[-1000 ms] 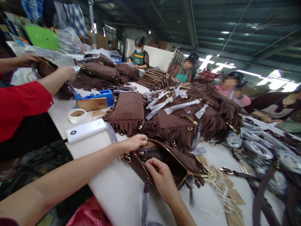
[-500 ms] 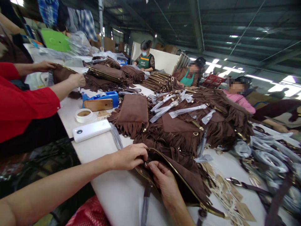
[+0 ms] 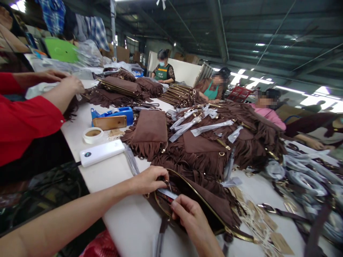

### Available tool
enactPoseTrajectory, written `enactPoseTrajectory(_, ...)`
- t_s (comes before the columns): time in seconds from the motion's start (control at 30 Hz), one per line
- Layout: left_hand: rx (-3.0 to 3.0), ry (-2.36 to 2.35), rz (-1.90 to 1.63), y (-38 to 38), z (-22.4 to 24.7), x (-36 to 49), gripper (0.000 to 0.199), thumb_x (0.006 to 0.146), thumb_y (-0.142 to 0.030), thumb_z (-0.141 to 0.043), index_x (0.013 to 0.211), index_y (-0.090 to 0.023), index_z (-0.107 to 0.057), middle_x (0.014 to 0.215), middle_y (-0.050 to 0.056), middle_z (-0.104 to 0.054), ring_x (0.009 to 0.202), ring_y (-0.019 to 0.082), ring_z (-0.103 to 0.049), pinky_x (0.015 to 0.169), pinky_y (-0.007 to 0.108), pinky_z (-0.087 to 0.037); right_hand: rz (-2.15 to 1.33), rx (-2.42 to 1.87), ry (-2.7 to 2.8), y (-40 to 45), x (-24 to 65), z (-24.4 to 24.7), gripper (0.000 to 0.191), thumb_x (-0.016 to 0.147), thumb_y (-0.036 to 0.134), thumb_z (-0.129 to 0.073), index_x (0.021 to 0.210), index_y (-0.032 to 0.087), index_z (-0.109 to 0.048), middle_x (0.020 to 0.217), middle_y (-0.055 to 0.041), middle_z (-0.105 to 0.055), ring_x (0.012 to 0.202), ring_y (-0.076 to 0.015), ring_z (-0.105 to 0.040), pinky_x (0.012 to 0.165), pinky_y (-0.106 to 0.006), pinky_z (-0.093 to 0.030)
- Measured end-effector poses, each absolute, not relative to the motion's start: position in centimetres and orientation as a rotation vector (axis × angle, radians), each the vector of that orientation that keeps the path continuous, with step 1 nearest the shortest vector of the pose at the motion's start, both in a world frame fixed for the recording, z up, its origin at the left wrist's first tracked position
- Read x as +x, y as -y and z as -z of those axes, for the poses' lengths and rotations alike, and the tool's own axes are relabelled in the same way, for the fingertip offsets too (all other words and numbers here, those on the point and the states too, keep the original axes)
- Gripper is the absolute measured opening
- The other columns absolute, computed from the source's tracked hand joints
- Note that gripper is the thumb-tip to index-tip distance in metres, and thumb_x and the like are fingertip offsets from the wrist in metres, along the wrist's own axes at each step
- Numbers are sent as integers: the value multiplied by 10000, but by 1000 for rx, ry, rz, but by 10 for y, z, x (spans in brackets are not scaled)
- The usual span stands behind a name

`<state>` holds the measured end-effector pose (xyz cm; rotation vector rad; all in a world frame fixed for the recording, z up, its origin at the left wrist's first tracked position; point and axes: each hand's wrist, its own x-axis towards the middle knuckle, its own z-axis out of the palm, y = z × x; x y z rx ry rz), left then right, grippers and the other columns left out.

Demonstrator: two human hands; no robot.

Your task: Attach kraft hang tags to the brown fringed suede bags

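Note:
A dark brown fringed bag [image 3: 211, 192] lies at the table's near side, its gold-toothed zipper [image 3: 199, 191] unzipped and its mouth gaping toward me. My left hand [image 3: 152, 180] is closed on the left end of the bag's rim, thumb and fingers pinched together. Inside the mouth my right hand [image 3: 191, 216] is closed in a pinch beside a pale shiny strip [image 3: 168, 193] with a bit of red near its end. What exactly the right fingertips grip is hidden. A dark strap [image 3: 161, 232] hangs from the bag below my hands.
More fringed bags [image 3: 150, 126] are heaped beyond. Left of them are a white power bank [image 3: 102, 152], a tape roll [image 3: 93, 135], a phone [image 3: 109, 122] and a blue tape dispenser [image 3: 130, 116]. Tags [image 3: 268, 219] and wrapped straps [image 3: 305, 182] lie right. A red-sleeved co-worker [image 3: 29, 117] works at left.
My right hand has shifted slightly down and right, away from my left fingers, and the pale strip now shows between them. The red-sleeved co-worker's hands have come together, farther left.

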<state>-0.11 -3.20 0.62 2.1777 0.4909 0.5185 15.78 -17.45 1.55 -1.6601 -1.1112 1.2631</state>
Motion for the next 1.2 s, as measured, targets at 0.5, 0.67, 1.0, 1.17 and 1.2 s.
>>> enactPoseTrajectory(0.5, 2184, -380, -489, 30, -9, -7, 55, 811, -184, -633, 849, -182, -671, 866, 20, -653, 834, 167, -606, 784, 241, -455, -1137, -1673, 1178, 158, 149, -5, 293, 760, 452, -548, 597, 210, -520, 554, 30, -527, 535, -127, -411, 543, -263, -284)
enactPoseTrajectory(0.67, 2249, -311, -437, 32, -10, -8, 161, 876, -168, -542, 767, -177, -660, 826, 32, -624, 798, 160, -597, 771, 237, -461, -1133, -1657, 1170, 159, 148, -5, 319, 753, 474, -567, 583, 204, -543, 549, 32, -512, 543, -133, -425, 548, -262, -296)
enactPoseTrajectory(1.0, 2517, -301, -328, 50, -73, -20, 148, 921, -156, -497, 807, -181, -588, 1268, 93, -558, 1116, 235, -550, 1000, 330, -411, -1554, -1282, 765, 186, 159, -31, 439, 662, 523, -831, 713, 190, -550, 562, 77, -506, 418, -32, -293, 395, -158, -196)
enactPoseTrajectory(1.17, 2448, -407, -493, 78, -75, -22, 181, 928, -214, -499, 752, -186, -533, 904, 50, -593, 781, 167, -550, 714, 257, -435, -1683, -948, 641, 196, 168, -35, 429, 577, 426, -941, 844, 172, -720, 885, -50, -724, 779, -135, -678, 746, -237, -532)
enactPoseTrajectory(1.2, 2354, -450, -549, 84, -71, -22, 199, 931, -238, -495, 741, -188, -530, 827, 34, -586, 729, 155, -544, 669, 247, -425, -1673, -956, 669, 196, 168, -33, 428, 567, 385, -951, 875, 178, -738, 915, -58, -739, 827, -149, -689, 793, -251, -528)
